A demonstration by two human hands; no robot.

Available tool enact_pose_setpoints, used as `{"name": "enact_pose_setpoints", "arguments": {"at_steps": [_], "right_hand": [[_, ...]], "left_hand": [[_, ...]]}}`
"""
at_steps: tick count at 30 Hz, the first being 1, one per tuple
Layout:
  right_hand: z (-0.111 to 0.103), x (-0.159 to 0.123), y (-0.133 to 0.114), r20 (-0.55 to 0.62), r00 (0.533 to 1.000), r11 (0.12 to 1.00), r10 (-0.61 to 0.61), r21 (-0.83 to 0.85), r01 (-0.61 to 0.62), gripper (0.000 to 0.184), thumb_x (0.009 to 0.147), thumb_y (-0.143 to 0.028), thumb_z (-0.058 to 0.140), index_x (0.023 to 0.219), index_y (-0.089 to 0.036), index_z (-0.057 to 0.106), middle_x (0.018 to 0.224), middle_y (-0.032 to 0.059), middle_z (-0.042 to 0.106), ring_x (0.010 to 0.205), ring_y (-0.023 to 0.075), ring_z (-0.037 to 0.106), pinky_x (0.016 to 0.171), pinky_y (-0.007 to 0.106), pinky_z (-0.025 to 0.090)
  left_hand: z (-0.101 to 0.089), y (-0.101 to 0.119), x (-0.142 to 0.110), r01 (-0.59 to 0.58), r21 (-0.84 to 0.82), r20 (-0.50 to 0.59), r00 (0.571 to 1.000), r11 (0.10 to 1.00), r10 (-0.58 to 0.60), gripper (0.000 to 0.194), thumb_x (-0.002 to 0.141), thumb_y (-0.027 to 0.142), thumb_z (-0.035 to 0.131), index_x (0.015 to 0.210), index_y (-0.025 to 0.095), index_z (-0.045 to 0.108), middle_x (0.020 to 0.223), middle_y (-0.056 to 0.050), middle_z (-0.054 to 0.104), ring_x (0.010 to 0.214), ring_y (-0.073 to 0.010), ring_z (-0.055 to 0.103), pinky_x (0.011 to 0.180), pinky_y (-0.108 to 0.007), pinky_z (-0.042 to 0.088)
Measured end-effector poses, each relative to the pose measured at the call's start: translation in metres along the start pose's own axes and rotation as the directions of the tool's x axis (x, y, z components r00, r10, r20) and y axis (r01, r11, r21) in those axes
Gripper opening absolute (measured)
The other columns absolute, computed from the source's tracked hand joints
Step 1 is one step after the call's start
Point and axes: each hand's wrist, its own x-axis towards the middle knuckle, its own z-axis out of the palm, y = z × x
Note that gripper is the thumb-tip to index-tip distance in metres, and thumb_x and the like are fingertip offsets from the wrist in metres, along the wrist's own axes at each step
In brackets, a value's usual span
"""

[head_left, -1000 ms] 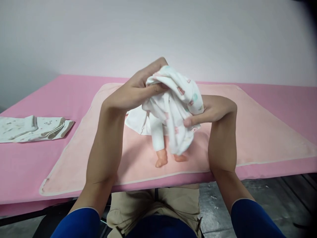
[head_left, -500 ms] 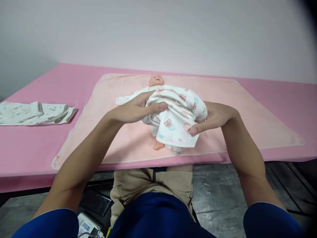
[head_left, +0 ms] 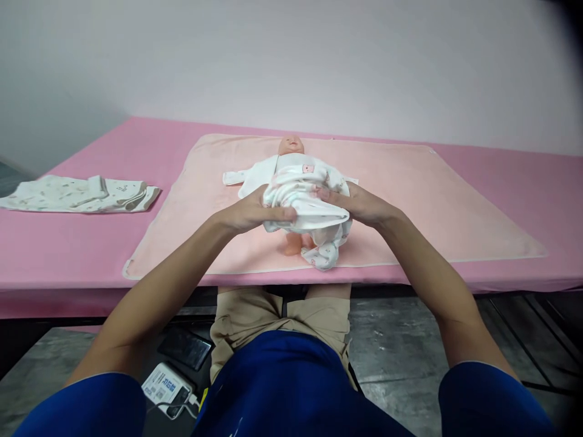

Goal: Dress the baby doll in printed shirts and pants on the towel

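Observation:
A bunched white baby garment (head_left: 300, 197) with small pink and green prints is held between my two hands, just above the legs of a baby doll (head_left: 292, 144). My left hand (head_left: 266, 209) grips its left side, thumb on top. My right hand (head_left: 350, 199) pinches the right side near a folded-back white edge. One part of the cloth hangs down to the blanket beside the doll's foot. The doll lies on its back in a white top, its head toward the wall and one sleeve spread left. The garment hides most of its lower body.
A peach blanket (head_left: 432, 212) with a pale border lies under the doll on the pink-covered table (head_left: 82, 249). Folded white printed clothes (head_left: 86, 194) rest at the left. Below the front edge are a white power bank (head_left: 166, 388) with a cable and a dark phone-like device (head_left: 186, 347).
The garment has come down from higher up, where it hid the doll's head, to over its legs. Its near edge is now gathered and folded back. My view has shifted somewhat.

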Motion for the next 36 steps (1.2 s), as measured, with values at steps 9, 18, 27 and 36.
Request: {"name": "enact_pose_setpoints", "arguments": {"at_steps": [9, 18, 27, 36], "right_hand": [[0.014, -0.014, 0.02, 0.097, 0.992, 0.994, 0.085, -0.077, -0.078, 0.061, 0.082, -0.055, 0.092, 0.132, -0.024, 0.078, 0.131, 0.0094, 0.081, 0.121, 0.0299, 0.076, 0.103, 0.043, 0.062], [0.061, -0.004, 0.07, -0.24, 0.949, 0.734, 0.202, -0.605, -0.309, 0.042, 0.095, -0.043, 0.064, 0.128, -0.018, 0.063, 0.112, 0.0115, 0.079, 0.096, 0.03, 0.073, 0.078, 0.035, 0.052], [0.078, 0.006, 0.068, -0.091, 0.948, 0.558, 0.305, -0.79, -0.256, 0.038, 0.101, -0.045, 0.06, 0.125, -0.016, 0.065, 0.118, 0.019, 0.078, 0.098, 0.0346, 0.072, 0.07, 0.035, 0.041], [0.045, 0.012, 0.087, -0.026, 0.991, 0.789, -0.135, -0.608, 0.091, 0.022, 0.102, -0.036, 0.065, 0.116, -0.02, 0.069, 0.117, 0.009, 0.07, 0.095, 0.0239, 0.065, 0.083, 0.035, 0.049]], "left_hand": [[0.023, -0.03, -0.033, 0.156, -0.113, -0.14, 0.975, 0.981, -0.171, 0.065, 0.078, 0.051, 0.095, 0.13, 0.014, 0.08, 0.122, -0.017, 0.083, 0.118, -0.0355, 0.078, 0.102, -0.046, 0.065], [0.05, -0.088, -0.059, 0.461, 0.301, -0.421, 0.85, 0.835, -0.317, 0.061, 0.103, 0.057, 0.061, 0.146, 0.015, 0.061, 0.147, -0.018, 0.073, 0.134, -0.0383, 0.07, 0.114, -0.052, 0.055], [0.054, -0.095, -0.065, 0.434, 0.607, -0.262, 0.9, 0.666, -0.348, 0.044, 0.113, 0.055, 0.037, 0.124, 0.023, 0.066, 0.105, -0.008, 0.08, 0.102, -0.0348, 0.073, 0.117, -0.056, 0.04], [0.028, -0.103, -0.05, 0.158, 0.513, -0.336, 0.941, 0.843, 0.028, 0.032, 0.112, 0.045, 0.048, 0.101, 0.019, 0.063, 0.096, -0.005, 0.071, 0.087, -0.0223, 0.063, 0.094, -0.038, 0.047]]}}
